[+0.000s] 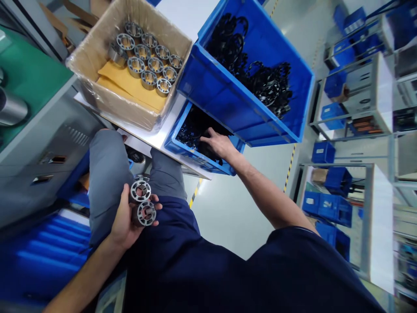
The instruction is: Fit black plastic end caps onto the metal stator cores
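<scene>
In my left hand (pixel 122 221) are slotted metal rings; two ring faces show, an upper slotted metal ring (pixel 140 190) and a lower one (pixel 146 213), with the edge of something similar behind. The fingers wrap round them above my lap. My right hand (pixel 219 142) reaches into the small blue bin (pixel 187 154), its fingers bent down among small black parts (pixel 187 132). What those fingers grip is hidden against the dark contents. To the left of this bin, a plastic-lined cardboard box (pixel 120 106) holds several similar slotted metal rings (pixel 155 65) standing on yellow card.
A large blue crate (pixel 224 91) full of black curved parts (pixel 257 82) stands above and partly over the small bin. A white table edge (pixel 156 137) lies before my knees. At left is a green-topped cabinet (pixel 35 82); racks with blue bins (pixel 327 206) stand at right.
</scene>
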Available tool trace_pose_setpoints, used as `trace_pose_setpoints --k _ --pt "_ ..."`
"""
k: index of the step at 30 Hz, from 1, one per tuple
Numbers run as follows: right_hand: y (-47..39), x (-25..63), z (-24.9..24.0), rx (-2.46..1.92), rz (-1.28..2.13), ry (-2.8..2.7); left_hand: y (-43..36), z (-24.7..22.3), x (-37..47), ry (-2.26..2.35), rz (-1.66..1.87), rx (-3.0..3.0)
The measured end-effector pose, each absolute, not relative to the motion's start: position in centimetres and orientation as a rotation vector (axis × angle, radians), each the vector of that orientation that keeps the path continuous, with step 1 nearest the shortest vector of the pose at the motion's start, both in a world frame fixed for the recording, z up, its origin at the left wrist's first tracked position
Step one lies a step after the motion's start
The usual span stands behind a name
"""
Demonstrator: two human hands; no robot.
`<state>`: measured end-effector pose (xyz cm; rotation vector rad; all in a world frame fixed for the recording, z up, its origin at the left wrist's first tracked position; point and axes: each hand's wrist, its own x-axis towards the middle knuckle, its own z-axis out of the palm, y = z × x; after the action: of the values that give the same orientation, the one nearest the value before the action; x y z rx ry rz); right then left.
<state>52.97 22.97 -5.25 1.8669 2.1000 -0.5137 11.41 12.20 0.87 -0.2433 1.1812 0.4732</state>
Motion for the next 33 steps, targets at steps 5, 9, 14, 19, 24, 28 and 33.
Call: trace_pose_setpoints --k 5,9,14,19,24,28,33 --pt "23.1 53.5 -5.9 2.086 -0.470 2.086 11.9 1.1 10.7 1.066 0.549 -0.113" --pt "21.6 53.3 -5.3 2.324 -0.434 2.135 12.0 1.5 10.5 1.132 0.643 -0.076" --pt "18.9 52.7 -4.1 2.604 -0.378 2.244 12.6 1.5 10.2 1.285 0.685 -0.068" --pt "16.5 48.3 -1.7 2.922 -0.289 2.412 12.5 1.2 10.6 1.181 0.679 0.056" --pt "14.0 35.9 2.0 2.529 -1.114 3.179 11.3 1.8 11.7 1.109 0.972 0.396" --pt "13.6 28.6 3.5 2.133 -1.770 3.300 11.3 2.9 11.5 1.187 1.147 0.646" --pt "14.2 27.0 3.2 1.952 -1.898 3.365 11.8 1.9 9.3 1.103 1.207 1.001"
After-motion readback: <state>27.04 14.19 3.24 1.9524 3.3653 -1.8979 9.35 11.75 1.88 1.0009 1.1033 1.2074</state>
